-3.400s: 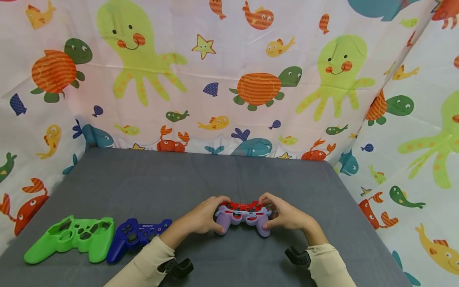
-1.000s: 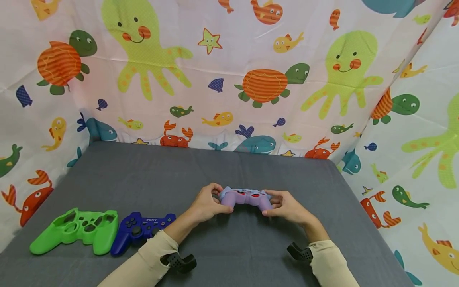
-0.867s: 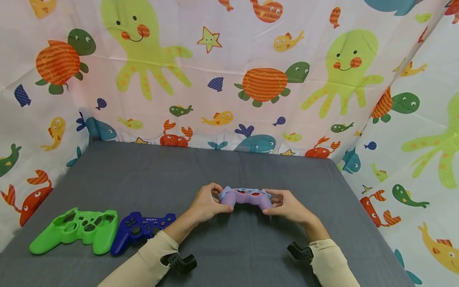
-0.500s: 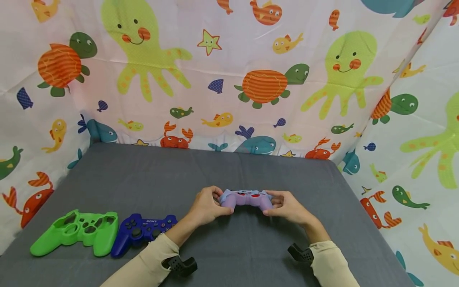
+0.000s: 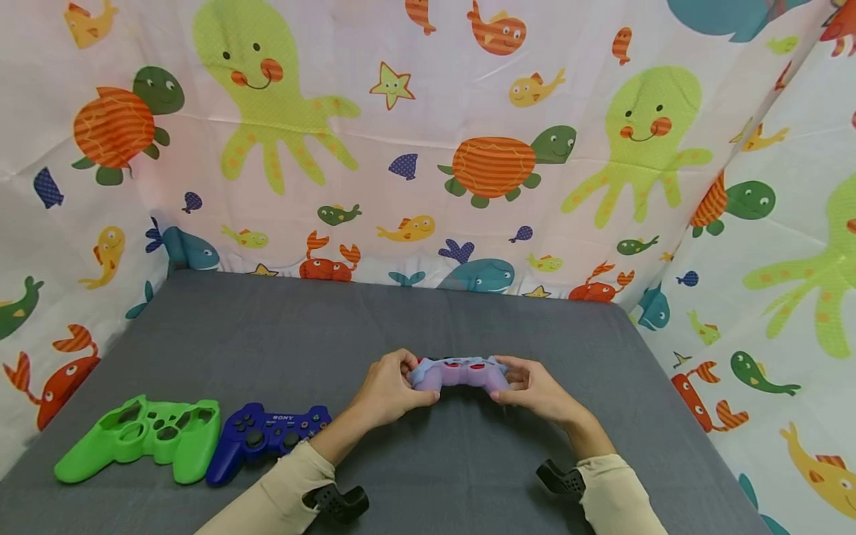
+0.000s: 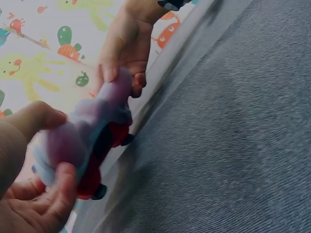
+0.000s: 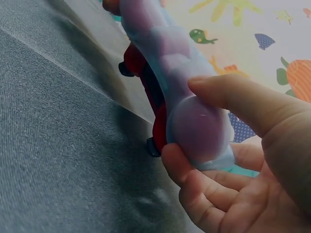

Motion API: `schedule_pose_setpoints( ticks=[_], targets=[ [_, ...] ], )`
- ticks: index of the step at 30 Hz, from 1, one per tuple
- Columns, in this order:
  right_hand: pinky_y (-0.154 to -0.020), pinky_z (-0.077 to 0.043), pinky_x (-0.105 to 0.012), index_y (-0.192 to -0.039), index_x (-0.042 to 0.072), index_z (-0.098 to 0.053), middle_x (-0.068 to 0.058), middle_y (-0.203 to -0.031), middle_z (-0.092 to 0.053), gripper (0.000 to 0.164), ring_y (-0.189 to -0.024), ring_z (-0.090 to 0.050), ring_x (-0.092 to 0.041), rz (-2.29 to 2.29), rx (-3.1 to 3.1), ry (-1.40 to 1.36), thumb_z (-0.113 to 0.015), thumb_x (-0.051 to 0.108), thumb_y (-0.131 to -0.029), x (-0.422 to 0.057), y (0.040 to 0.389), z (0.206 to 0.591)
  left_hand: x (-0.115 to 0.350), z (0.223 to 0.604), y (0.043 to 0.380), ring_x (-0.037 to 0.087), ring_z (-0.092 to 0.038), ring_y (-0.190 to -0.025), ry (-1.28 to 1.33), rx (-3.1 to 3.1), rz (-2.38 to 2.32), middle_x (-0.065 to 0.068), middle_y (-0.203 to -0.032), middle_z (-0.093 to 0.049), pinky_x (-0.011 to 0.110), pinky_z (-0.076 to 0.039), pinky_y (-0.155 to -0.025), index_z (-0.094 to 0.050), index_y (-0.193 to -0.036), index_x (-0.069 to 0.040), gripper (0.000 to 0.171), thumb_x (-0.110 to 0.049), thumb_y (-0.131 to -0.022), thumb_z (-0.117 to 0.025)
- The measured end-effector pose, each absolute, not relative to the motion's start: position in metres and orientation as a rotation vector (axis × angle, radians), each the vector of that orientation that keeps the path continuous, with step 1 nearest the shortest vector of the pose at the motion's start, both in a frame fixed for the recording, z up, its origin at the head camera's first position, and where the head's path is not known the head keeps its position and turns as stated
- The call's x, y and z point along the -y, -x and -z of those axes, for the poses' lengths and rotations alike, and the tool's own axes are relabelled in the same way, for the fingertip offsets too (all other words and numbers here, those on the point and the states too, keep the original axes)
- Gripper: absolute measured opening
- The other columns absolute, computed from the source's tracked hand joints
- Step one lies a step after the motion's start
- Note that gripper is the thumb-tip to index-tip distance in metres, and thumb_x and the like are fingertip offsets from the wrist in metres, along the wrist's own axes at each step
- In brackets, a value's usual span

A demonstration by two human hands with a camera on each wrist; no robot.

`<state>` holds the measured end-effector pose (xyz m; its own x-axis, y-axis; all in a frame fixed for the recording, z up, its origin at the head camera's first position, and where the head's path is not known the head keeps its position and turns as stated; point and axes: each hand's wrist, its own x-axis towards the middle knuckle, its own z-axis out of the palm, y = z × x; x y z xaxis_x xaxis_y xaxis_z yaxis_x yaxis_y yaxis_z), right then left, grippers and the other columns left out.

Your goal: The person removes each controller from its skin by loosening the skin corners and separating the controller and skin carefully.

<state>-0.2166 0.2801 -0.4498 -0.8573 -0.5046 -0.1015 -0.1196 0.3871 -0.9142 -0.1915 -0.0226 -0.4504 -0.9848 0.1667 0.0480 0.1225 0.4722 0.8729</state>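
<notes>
A red game controller (image 7: 162, 121) sits in a lilac and pale-blue silicone cover (image 5: 460, 374), raised a little above the grey cloth. Its handles point toward me, and only bits of red show in the head view. My left hand (image 5: 388, 390) grips the left handle, thumb and fingers on either side of it. On the other end my right hand (image 5: 543, 390) holds the right handle between thumb and fingers. In the left wrist view, bare red shell and black triggers stick out on the side facing the cloth. The controller's button face is mostly hidden.
To the left lies a green silicone controller cover (image 5: 150, 438). Next to it is a blue Sony controller (image 5: 257, 440), partly behind my left forearm. Grey cloth (image 5: 301, 327) covers the table, and a sea-animal curtain (image 5: 414, 148) hangs behind and at the sides.
Since the oldest frame, the controller has tilted and its red button face has turned from view, leaving mostly the lilac cover showing. Over the last second both hands keep nearly the same hold.
</notes>
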Motion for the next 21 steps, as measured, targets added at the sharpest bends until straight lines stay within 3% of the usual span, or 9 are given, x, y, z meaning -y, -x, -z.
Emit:
schedule_pose_setpoints(
  ticks=[8, 15, 21],
  targets=[
    [-0.077, -0.055, -0.027, -0.150, 0.000, -0.035, -0.031, -0.134, -0.053, 0.077, -0.095, -0.067, -0.020, 1.436, -2.267, 0.541, -0.078, 0.015, -0.089, -0.2826, 0.2160, 0.4499, 0.0265, 0.4527, 0.1937, 0.015, -0.054, -0.075, -0.223, -2.633, -1.528, 0.003, -0.086, -0.061, 0.028, -0.044, -0.064, -0.062, -0.097, -0.009, 0.043, -0.030, -0.070, -0.089],
    [-0.079, -0.054, -0.026, -0.146, -0.006, -0.033, -0.033, -0.144, -0.040, 0.075, -0.100, -0.064, -0.021, 1.462, -2.276, 0.495, -0.077, 0.016, -0.089, -0.2799, 0.2160, 0.4542, 0.0281, 0.4515, 0.1937, 0.016, -0.054, -0.077, -0.238, -2.637, -1.494, 0.004, -0.088, -0.061, 0.029, -0.044, -0.065, -0.063, -0.098, -0.008, 0.043, -0.031, -0.072, -0.089],
    [-0.079, -0.053, -0.027, -0.139, -0.006, -0.033, -0.030, -0.138, -0.043, 0.071, -0.099, -0.064, -0.023, 1.441, -2.298, 0.464, -0.076, 0.019, -0.088, -0.2769, 0.2150, 0.4536, 0.0293, 0.4488, 0.1940, 0.016, -0.054, -0.078, -0.248, -2.629, -1.490, 0.004, -0.089, -0.062, 0.029, -0.044, -0.066, -0.064, -0.099, -0.008, 0.042, -0.030, -0.072, -0.088]
  ],
)
